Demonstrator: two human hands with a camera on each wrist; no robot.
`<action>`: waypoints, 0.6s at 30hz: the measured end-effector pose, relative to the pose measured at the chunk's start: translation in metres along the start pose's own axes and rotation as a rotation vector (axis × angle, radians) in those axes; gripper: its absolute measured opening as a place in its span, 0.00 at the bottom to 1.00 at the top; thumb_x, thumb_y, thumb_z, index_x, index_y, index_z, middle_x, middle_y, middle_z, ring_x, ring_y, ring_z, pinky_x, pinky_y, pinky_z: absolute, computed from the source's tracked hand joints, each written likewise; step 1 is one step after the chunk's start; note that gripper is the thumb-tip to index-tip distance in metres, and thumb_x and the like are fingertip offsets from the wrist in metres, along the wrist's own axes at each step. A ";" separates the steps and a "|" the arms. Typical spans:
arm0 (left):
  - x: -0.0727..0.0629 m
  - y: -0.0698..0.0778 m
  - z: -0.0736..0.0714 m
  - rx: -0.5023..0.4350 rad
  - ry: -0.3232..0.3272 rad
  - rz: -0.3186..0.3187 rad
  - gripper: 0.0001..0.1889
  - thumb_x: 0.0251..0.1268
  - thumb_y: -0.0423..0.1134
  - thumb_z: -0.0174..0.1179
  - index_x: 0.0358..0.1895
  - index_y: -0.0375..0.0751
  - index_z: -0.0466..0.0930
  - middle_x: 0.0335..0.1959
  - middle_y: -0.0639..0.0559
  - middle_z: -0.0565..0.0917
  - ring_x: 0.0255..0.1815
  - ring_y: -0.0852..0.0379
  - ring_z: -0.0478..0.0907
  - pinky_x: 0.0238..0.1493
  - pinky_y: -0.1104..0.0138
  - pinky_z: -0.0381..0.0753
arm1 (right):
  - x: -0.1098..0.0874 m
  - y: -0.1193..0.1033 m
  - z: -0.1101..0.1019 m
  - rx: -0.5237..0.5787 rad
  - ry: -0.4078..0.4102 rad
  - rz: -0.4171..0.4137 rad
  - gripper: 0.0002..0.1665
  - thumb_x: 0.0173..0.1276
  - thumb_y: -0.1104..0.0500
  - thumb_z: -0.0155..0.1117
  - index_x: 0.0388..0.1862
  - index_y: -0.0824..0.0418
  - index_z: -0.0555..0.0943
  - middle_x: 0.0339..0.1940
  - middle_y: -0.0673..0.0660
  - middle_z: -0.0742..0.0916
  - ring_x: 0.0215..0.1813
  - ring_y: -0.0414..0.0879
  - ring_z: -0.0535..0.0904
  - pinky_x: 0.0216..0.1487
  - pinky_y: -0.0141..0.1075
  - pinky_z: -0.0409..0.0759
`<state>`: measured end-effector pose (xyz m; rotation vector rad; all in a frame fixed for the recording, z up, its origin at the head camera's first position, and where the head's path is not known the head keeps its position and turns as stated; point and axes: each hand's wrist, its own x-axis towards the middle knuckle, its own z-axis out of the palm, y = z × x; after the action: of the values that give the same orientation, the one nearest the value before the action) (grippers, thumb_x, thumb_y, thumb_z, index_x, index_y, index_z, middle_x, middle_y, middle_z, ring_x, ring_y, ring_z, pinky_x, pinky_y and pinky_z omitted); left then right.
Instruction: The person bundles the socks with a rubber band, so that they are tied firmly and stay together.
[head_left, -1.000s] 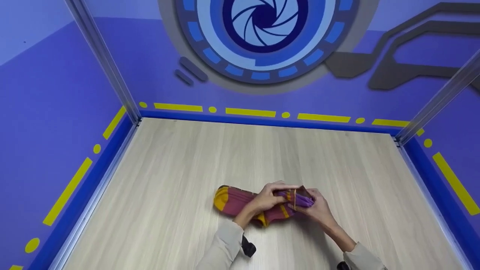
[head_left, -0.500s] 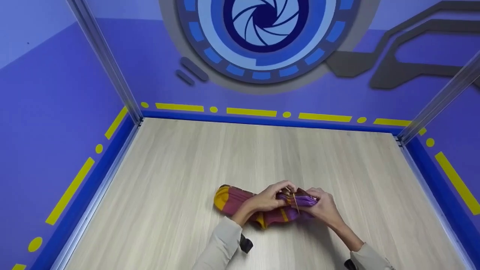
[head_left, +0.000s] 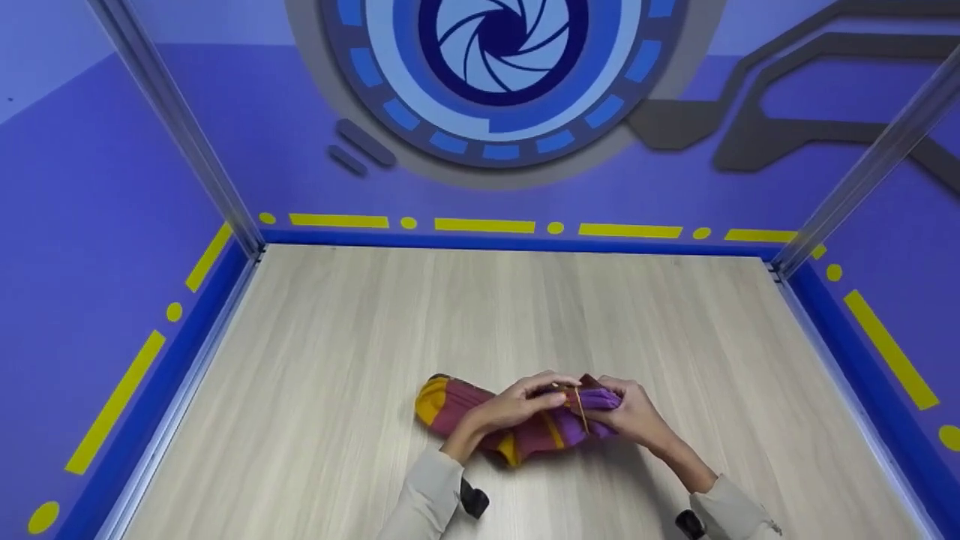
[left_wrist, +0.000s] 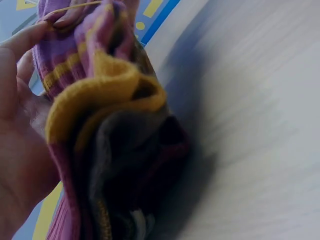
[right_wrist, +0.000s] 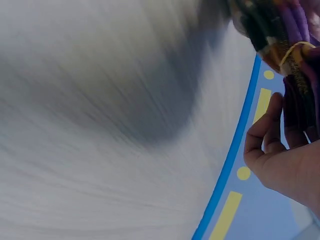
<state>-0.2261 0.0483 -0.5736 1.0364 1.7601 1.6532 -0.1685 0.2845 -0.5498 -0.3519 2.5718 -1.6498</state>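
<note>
A bundle of striped socks (head_left: 454, 405), maroon and purple with yellow heels and toes, lies slantwise low over the table. A thin yellow rubber band (head_left: 582, 411) loops round the bundle near its purple cuff end. My left hand (head_left: 514, 405) grips the socks just left of the band, its fingertips close to the band. My right hand (head_left: 634, 412) holds the cuff end between thumb and fingers. In the left wrist view, folded yellow heels (left_wrist: 100, 92) and dark openings show. The right wrist view shows the band (right_wrist: 295, 50) round dark and purple layers beside the right fingers.
A pale wood-grain table (head_left: 360, 322) lies beneath the hands. Blue walls (head_left: 525, 176) with yellow dashes close it in at the back and both sides, with metal posts (head_left: 180, 127) at the corners. Black wrist straps (head_left: 474, 499) show at the beige sleeves.
The left fingers have drawn back a little from the rubber band, which now lies as a narrower line across the cuffs. Both hands keep their hold; the head view has shifted slightly.
</note>
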 end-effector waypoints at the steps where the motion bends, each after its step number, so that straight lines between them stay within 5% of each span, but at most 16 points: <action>1: 0.000 0.000 0.001 -0.015 -0.006 -0.011 0.19 0.80 0.39 0.50 0.68 0.37 0.73 0.67 0.38 0.76 0.61 0.66 0.72 0.68 0.69 0.68 | 0.000 0.001 0.000 -0.014 -0.003 -0.035 0.10 0.57 0.61 0.80 0.32 0.61 0.84 0.28 0.45 0.84 0.29 0.34 0.78 0.32 0.29 0.77; 7: 0.006 0.005 0.012 0.100 -0.046 -0.023 0.10 0.75 0.33 0.52 0.53 0.33 0.73 0.55 0.38 0.74 0.54 0.69 0.70 0.60 0.73 0.70 | -0.006 0.002 -0.007 -0.072 -0.043 -0.163 0.08 0.58 0.62 0.79 0.35 0.55 0.87 0.30 0.49 0.87 0.32 0.31 0.77 0.34 0.28 0.77; 11: 0.004 0.008 0.012 0.232 -0.032 0.031 0.07 0.74 0.34 0.54 0.50 0.36 0.74 0.52 0.42 0.74 0.53 0.69 0.70 0.62 0.72 0.71 | -0.005 0.002 -0.010 -0.054 -0.082 -0.099 0.08 0.58 0.61 0.79 0.36 0.57 0.88 0.31 0.47 0.87 0.33 0.32 0.78 0.37 0.29 0.78; 18: -0.004 0.007 0.010 0.346 0.006 0.110 0.12 0.78 0.39 0.55 0.58 0.41 0.77 0.59 0.43 0.75 0.60 0.60 0.72 0.67 0.67 0.71 | -0.002 0.002 -0.008 -0.002 -0.157 -0.033 0.09 0.60 0.60 0.78 0.38 0.60 0.88 0.33 0.46 0.86 0.36 0.34 0.79 0.40 0.29 0.79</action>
<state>-0.2140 0.0508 -0.5688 1.3005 2.0744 1.4426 -0.1684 0.2934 -0.5484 -0.5048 2.4660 -1.5617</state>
